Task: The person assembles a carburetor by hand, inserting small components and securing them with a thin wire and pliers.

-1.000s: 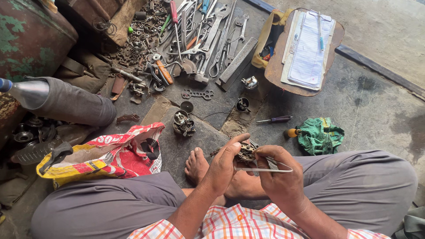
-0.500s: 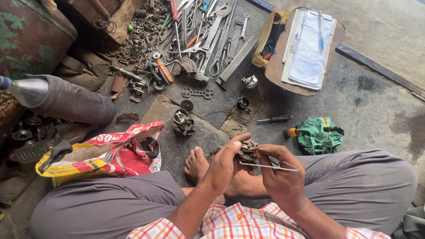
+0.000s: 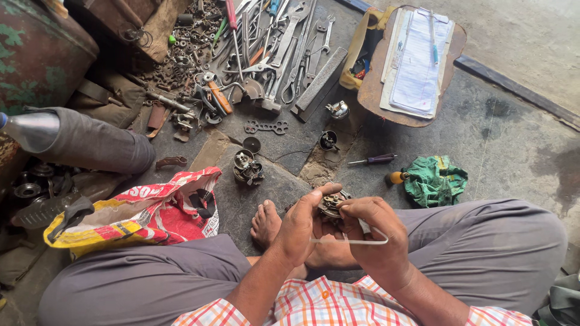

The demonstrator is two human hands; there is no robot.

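We hold a small round metal mechanism [image 3: 331,204] over our crossed legs, just above our bare foot [image 3: 266,224], near the middle of the scene. Our left hand [image 3: 301,228] wraps around its left side, thumb stretched over the top, gripping it firmly. Our right hand [image 3: 377,232] closes on its right edge, fingers curled tight, and a thin bent wire [image 3: 350,241] runs from that fist across toward the left hand.

Just beyond the foot, on the stone floor [image 3: 284,151], a second greasy mechanism [image 3: 246,167] sits with a small round cap [image 3: 328,140] farther right. To the right lie a dark-handled screwdriver [image 3: 373,160] and a green rag [image 3: 435,180], with an orange-handled tool [image 3: 396,177] touching the rag's left edge. At our left knee a red and yellow woven sack [image 3: 145,214] sags open.

Far back, a heap of wrenches and pliers [image 3: 272,48] spreads across the floor, and to its right a rusty round tray [image 3: 374,90] carries a pad of papers [image 3: 417,60].
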